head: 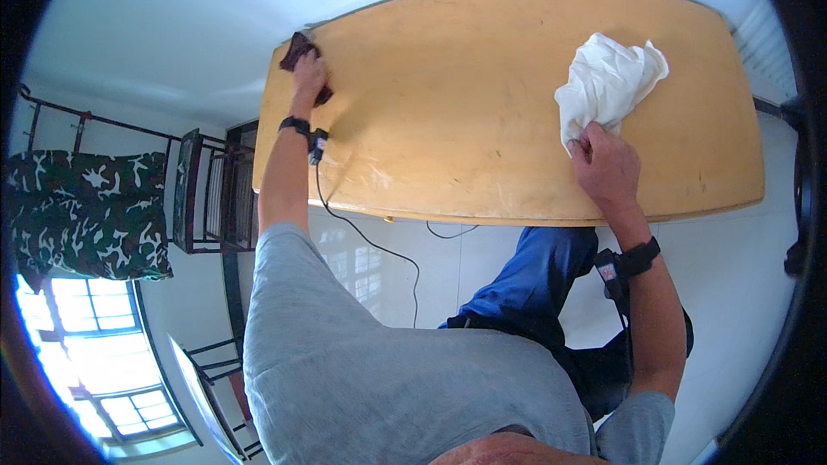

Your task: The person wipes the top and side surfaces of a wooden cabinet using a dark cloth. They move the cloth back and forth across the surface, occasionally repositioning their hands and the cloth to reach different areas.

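My left hand [310, 77] is stretched to the far left corner of a wooden table [439, 110], its fingers on a dark brown cloth [297, 50] that lies bunched on the tabletop. On the right side, my right hand [607, 165] pinches the near edge of a crumpled white cloth [607, 81] between thumb and fingers. The rest of the white cloth spreads away from the hand over the table. Each wrist wears a black strap with a small device and a cable. Pale scuffs mark the table's near left part.
The table's far side is close to a white wall [194, 13]. To the left stand a dark metal-framed rack [187, 190] and a rail with camouflage fabric [90, 213]. A thin cable [387, 248] hangs from the left wrist past the table's near edge.
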Motion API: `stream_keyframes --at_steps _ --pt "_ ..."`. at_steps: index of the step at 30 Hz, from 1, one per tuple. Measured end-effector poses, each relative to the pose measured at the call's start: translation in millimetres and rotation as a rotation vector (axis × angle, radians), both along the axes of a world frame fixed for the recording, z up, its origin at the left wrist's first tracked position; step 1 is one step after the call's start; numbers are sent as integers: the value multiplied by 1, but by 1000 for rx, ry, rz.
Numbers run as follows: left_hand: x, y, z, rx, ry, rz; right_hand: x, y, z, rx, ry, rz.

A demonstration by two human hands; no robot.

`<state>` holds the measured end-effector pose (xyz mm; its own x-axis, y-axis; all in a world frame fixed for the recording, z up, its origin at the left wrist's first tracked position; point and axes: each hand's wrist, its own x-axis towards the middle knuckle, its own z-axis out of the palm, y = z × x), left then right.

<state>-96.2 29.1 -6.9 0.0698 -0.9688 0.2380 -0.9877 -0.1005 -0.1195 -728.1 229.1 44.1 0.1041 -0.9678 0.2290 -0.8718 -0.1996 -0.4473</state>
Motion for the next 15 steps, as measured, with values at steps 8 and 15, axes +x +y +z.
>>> stream_keyframes --at_steps 8,15 --pt "-213 -36 24 -48 215 -439 1 0 0 15 12 10" --pt "-265 -25 37 30 163 -667 0 1 1 8 -16 22"
